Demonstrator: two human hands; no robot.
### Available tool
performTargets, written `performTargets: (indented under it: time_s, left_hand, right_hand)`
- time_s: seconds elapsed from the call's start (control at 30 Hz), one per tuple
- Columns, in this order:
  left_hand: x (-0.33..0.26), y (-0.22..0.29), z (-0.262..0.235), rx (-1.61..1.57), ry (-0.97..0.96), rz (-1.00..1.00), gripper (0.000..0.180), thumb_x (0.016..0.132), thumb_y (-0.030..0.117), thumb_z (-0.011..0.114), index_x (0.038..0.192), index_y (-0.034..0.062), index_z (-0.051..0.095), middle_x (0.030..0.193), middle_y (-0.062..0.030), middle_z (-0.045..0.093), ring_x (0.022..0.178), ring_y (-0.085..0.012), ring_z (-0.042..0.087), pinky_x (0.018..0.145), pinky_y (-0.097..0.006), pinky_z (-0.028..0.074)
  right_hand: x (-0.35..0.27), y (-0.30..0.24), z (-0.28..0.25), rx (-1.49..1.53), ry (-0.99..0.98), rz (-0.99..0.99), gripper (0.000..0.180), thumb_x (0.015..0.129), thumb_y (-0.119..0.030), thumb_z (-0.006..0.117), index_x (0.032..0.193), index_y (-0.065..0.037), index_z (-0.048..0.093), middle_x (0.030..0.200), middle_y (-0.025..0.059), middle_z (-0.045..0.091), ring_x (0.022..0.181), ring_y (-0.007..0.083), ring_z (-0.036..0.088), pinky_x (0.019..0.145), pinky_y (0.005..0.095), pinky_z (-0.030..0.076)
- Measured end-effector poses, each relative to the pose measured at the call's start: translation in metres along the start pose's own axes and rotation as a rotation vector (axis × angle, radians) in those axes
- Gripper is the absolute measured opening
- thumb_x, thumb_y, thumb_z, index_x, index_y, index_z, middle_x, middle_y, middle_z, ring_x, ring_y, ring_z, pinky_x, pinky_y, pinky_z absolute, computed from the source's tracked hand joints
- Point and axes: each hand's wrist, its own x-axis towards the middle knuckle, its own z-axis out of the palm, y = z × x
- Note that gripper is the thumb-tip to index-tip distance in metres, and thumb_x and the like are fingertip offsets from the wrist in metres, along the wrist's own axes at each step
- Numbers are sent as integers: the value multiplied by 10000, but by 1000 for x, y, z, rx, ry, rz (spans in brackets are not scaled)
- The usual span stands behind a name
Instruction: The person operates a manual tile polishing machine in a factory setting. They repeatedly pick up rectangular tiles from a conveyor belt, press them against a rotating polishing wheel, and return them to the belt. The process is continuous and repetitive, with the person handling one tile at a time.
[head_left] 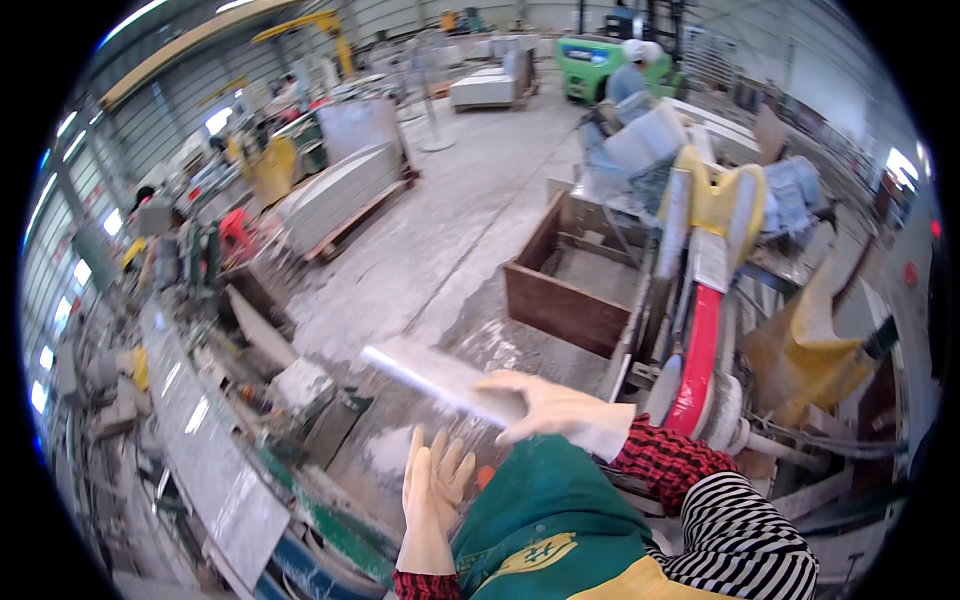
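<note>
A pale, flat slab strip [440,378] with a shiny edge, perhaps stone, slants up and left in front of me, blurred along its length. My right hand [550,408], in a cream glove, grips its near right end, thumb below and fingers over the top. Below the strip, my left hand [433,485] is raised in the same kind of glove, its fingers stretched and spread, apart from the strip and holding nothing. A green and yellow apron [550,510] covers my front.
To the right stands a machine with a red arm [695,360] and a yellow cover. Beyond my right hand is a brown open box [570,305]. A long grey slab [205,430] lies on the left bench. Farther off are stacked slabs [340,200], a person [628,75] and a green forklift [588,68].
</note>
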Motion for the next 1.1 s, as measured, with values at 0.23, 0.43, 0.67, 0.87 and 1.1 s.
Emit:
performTargets:
  time_s: [0.23, 0.43, 0.67, 0.87, 1.1]
  left_hand:
    - [-73, 19, -101, -260, 410, 412, 474, 1071, 155, 590, 1497, -14, 467, 1496, -208, 569, 1393, -368, 562, 1136, -573, 499]
    - [-148, 57, -208, -273, 749, 698, 462, 1038, 121, 633, 1460, -3, 492, 1450, -159, 597, 1349, -338, 591, 1156, -516, 491]
    - [-177, 87, -302, -315, 986, 810, 399, 1060, 74, 582, 1430, -27, 475, 1440, -207, 579, 1349, -384, 594, 1120, -557, 539]
    - [-136, 104, -359, -366, 1082, 751, 418, 1105, 102, 494, 1480, -72, 430, 1520, -226, 529, 1423, -377, 525, 1212, -519, 462]
    - [-111, 107, -405, -452, 1056, 772, 420, 1072, 57, 545, 1467, -37, 438, 1494, -245, 538, 1371, -416, 570, 1126, -590, 527]
  right_hand:
    - [75, -44, 148, -829, -505, -810, 812, 681, -298, 912, 1428, -146, 633, 1532, 218, 521, 1385, 434, 530, 1122, 470, 484]
    - [88, -44, 150, -688, -405, -843, 655, 809, -350, 850, 1370, -94, 628, 1486, 177, 571, 1381, 389, 538, 1151, 460, 466]
    - [53, 131, -27, -577, 131, -209, 477, 885, -152, 808, 1339, -46, 710, 1372, 218, 695, 1306, 315, 658, 1147, 395, 479]
    - [-51, 201, -154, -387, 523, 286, 423, 1049, -132, 645, 1413, 82, 621, 1374, 189, 689, 1256, 234, 655, 1109, 332, 472]
    - [-144, 223, -192, -342, 694, 461, 452, 1076, -230, 634, 1425, 57, 623, 1434, 187, 655, 1328, 249, 612, 1136, 352, 454]
